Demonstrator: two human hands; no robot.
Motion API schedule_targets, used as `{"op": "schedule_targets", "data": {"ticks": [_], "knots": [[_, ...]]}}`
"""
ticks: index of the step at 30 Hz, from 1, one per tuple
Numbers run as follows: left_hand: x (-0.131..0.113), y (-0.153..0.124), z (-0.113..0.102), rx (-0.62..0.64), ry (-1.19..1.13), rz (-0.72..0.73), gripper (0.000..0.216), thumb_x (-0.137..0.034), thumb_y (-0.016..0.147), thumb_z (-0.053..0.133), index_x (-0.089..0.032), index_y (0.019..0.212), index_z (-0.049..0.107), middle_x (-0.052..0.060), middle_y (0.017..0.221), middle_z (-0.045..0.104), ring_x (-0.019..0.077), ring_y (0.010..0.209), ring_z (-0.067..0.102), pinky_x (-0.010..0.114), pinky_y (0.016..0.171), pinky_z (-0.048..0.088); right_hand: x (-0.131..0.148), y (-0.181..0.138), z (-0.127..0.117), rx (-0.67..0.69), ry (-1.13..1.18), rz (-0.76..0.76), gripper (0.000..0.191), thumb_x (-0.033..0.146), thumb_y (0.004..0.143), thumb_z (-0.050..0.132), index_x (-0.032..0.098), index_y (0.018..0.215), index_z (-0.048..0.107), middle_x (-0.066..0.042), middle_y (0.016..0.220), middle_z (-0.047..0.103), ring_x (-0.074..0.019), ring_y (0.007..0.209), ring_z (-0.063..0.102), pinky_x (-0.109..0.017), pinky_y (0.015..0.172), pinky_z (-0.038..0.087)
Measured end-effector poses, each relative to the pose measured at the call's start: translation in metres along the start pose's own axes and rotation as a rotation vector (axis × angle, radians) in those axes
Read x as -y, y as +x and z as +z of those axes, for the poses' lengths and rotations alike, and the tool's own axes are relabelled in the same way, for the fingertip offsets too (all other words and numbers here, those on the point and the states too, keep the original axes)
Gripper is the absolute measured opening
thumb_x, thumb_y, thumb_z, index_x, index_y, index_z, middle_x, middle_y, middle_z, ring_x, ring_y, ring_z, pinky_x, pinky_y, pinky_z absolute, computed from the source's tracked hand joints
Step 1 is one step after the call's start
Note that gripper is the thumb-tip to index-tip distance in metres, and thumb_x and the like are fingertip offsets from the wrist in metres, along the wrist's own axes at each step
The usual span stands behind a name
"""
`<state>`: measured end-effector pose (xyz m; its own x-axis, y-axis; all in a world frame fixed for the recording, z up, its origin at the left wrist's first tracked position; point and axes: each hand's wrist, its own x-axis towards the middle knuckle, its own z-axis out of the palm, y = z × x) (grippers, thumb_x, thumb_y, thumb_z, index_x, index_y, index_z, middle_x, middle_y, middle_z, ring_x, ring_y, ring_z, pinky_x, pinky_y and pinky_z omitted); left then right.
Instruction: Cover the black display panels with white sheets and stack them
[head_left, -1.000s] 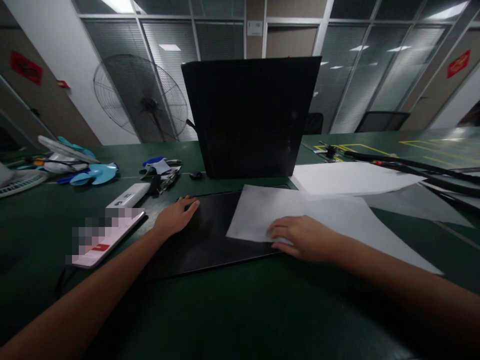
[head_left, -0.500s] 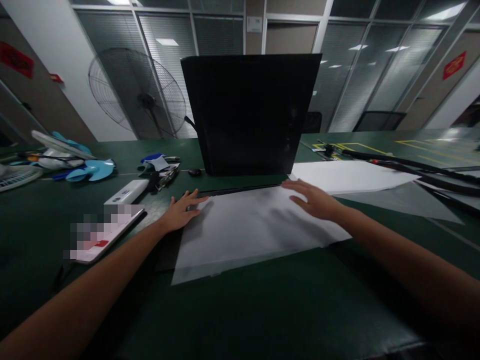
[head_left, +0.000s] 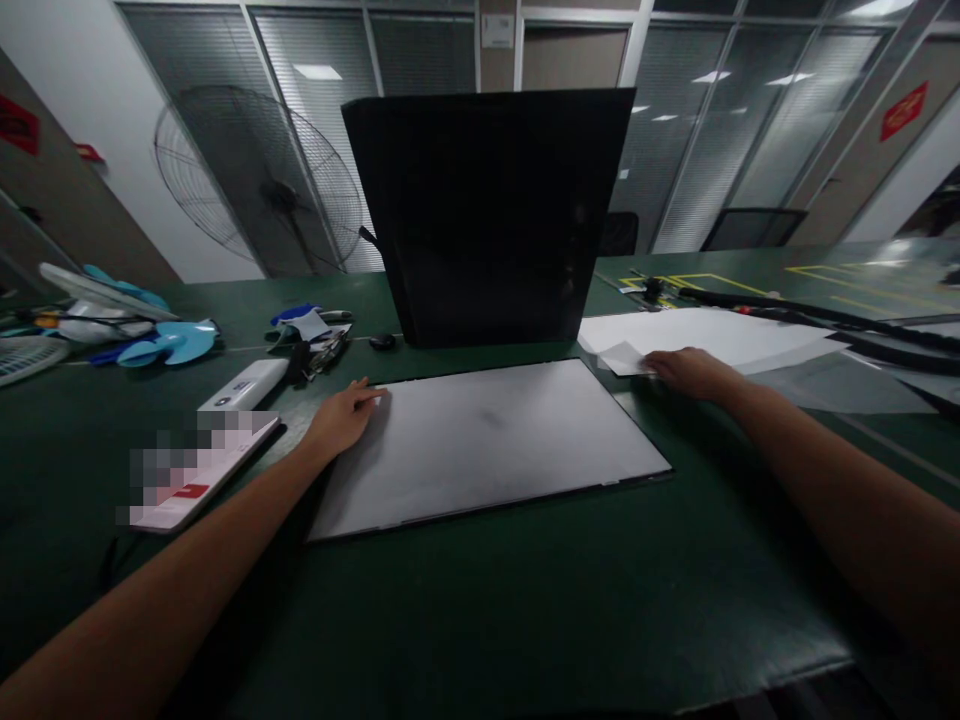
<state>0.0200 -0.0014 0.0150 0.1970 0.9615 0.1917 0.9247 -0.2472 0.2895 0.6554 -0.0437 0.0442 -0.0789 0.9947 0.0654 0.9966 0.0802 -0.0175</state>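
Resting on the far left corner of the black-edged white panel (head_left: 487, 440), the left hand (head_left: 341, 418) has its fingers loosely spread and grips nothing. The panel lies flat on the green counter (head_left: 525, 620). To the panel's right, just past its far right corner, the right hand (head_left: 694, 375) is narrowed, fingers and thumb closed on the edge of a small white sheet (head_left: 622, 357); its fingertips are partly hidden. That sheet overlaps the near edge of the larger white sheets (head_left: 690, 330), with a translucent sheet (head_left: 825, 385) farther right of the panel and black cables (head_left: 840, 330) beyond that.

As I judge it, a hurried pull could drag a second sheet along, since they lie overlapped, or crease the thin corner under a tight pinch. If the panel's white face is a loose layer, which I cannot tell, a sideways push from the left hand could skew it against the black edges. Bare fingertips might also leave smudges on that pale surface.
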Motion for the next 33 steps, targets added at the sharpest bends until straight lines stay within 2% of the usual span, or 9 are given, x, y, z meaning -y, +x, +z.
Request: {"op": "schedule_targets", "data": {"ticks": [5, 9, 18, 22, 25, 26, 28, 30, 33], "knots": [[-0.003, 0.000, -0.004, 0.024, 0.008, -0.063, 0.043, -0.042, 0.104, 0.049, -0.023, 0.136, 0.071, 0.009, 0.159, 0.053, 0.0297, 0.147, 0.050, 0.042, 0.122, 0.038, 0.012, -0.006, -0.015, -0.108, -0.128, 0.116, 0.041, 0.042, 0.099, 0.049, 0.015, 0.118, 0.074, -0.017, 0.099, 0.075, -0.0277, 0.086, 0.067, -0.040, 0.081, 0.046], [-0.004, 0.000, -0.004, 0.045, 0.031, -0.089, 0.053, -0.049, 0.100, 0.055, -0.018, 0.143, 0.065, 0.013, 0.166, 0.043, 0.0317, 0.147, 0.049, 0.041, 0.123, 0.034, 0.050, -0.017, -0.034, -0.221, -0.222, 0.141, 0.036, 0.040, 0.095, 0.051, 0.012, 0.110, 0.070, -0.021, 0.095, 0.073, -0.0269, 0.078, 0.066, -0.037, 0.069, 0.039], [-0.004, -0.001, -0.001, -0.004, 0.078, -0.080, 0.050, -0.046, 0.098, 0.056, -0.021, 0.141, 0.066, 0.009, 0.162, 0.050, 0.0318, 0.141, 0.056, 0.040, 0.120, 0.041, 0.208, -0.070, -0.045, -0.022, -0.193, -0.358, 0.028, 0.036, 0.100, 0.045, 0.018, 0.108, 0.064, -0.009, 0.091, 0.073, -0.0218, 0.069, 0.064, -0.032, 0.060, 0.036], [-0.001, 0.000, 0.000, 0.015, 0.052, -0.061, 0.053, -0.046, 0.100, 0.055, -0.018, 0.145, 0.063, 0.012, 0.164, 0.046, 0.0307, 0.144, 0.052, 0.040, 0.123, 0.036, 0.252, -0.100, -0.032, 0.071, 0.078, -0.610, 0.044, 0.047, 0.107, 0.039, 0.021, 0.134, 0.062, -0.010, 0.129, 0.071, -0.0257, 0.108, 0.070, -0.039, 0.086, 0.054], [0.000, -0.001, 0.002, 0.018, 0.039, -0.049, 0.056, -0.051, 0.104, 0.047, -0.018, 0.146, 0.061, 0.012, 0.165, 0.045, 0.0295, 0.147, 0.049, 0.041, 0.123, 0.034, 0.261, -0.109, -0.026, 0.096, 0.294, -0.712, 0.069, 0.063, 0.105, 0.038, 0.024, 0.162, 0.038, -0.007, 0.163, 0.044, -0.0248, 0.143, 0.051, -0.043, 0.113, 0.049], [0.000, -0.002, 0.002, 0.018, 0.035, -0.046, 0.057, -0.053, 0.105, 0.043, -0.018, 0.145, 0.061, 0.012, 0.164, 0.046, 0.0292, 0.147, 0.048, 0.041, 0.123, 0.035, 0.260, -0.109, -0.025, 0.071, 0.319, -0.692, 0.071, 0.064, 0.104, 0.037, 0.025, 0.164, 0.036, -0.006, 0.165, 0.041, -0.0248, 0.146, 0.047, -0.045, 0.116, 0.047], [0.000, -0.003, 0.002, 0.016, 0.023, -0.034, 0.060, -0.057, 0.106, 0.035, -0.019, 0.144, 0.063, 0.011, 0.162, 0.049, 0.0284, 0.148, 0.048, 0.040, 0.124, 0.034, 0.253, -0.105, -0.026, -0.020, 0.265, -0.564, 0.067, 0.064, 0.104, 0.033, 0.027, 0.157, 0.050, -0.008, 0.155, 0.054, -0.0296, 0.140, 0.054, -0.054, 0.113, 0.049], [-0.002, -0.005, 0.000, 0.015, 0.006, -0.015, 0.065, -0.060, 0.105, 0.030, -0.019, 0.143, 0.063, 0.011, 0.160, 0.051, 0.0279, 0.149, 0.046, 0.040, 0.125, 0.033, 0.244, -0.099, -0.027, -0.080, 0.115, -0.378, 0.063, 0.065, 0.102, 0.030, 0.028, 0.134, 0.070, -0.013, 0.126, 0.072, -0.0358, 0.115, 0.067, -0.063, 0.096, 0.055], [-0.006, -0.008, -0.002, 0.021, -0.019, -0.013, 0.071, -0.064, 0.104, 0.028, -0.017, 0.143, 0.062, 0.012, 0.160, 0.051, 0.0288, 0.149, 0.045, 0.041, 0.125, 0.031, 0.234, -0.091, -0.023, -0.032, -0.040, -0.235, 0.065, 0.069, 0.100, 0.031, 0.026, 0.110, 0.079, -0.016, 0.099, 0.075, -0.0351, 0.086, 0.071, -0.060, 0.074, 0.059]]}}
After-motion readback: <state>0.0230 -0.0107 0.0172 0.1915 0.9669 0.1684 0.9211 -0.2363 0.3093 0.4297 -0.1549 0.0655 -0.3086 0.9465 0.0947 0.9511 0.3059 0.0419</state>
